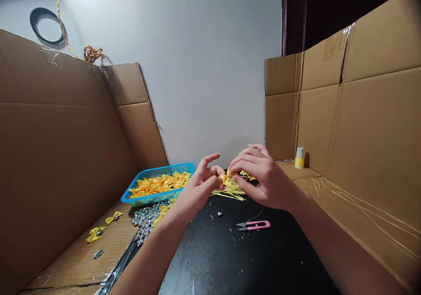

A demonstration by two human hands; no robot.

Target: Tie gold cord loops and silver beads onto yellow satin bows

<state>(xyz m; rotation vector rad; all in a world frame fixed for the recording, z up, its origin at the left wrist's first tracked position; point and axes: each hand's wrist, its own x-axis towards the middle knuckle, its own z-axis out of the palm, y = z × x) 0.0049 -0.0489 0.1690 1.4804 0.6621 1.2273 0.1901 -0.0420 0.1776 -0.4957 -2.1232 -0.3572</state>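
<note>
My left hand (pixel 200 185) and my right hand (pixel 259 176) meet above the black table (pixel 230 260), both pinching a small yellow ribbon bow (pixel 226 180) between thumb and fingers. Under the hands lies a heap of thin yellow thread offcuts (pixel 230 192). A blue basket (pixel 144 197) of yellow ribbon pieces stands to the left, with a pile of small silver beads (pixel 146 222) in front of it.
Pink thread snips (pixel 255 225) lie on the table below my right hand. Two finished yellow bows (pixel 103 224) rest on the cardboard flap at left. A yellow thread spool (pixel 299 158) stands at the back right. Tall cardboard walls (pixel 362 124) close both sides.
</note>
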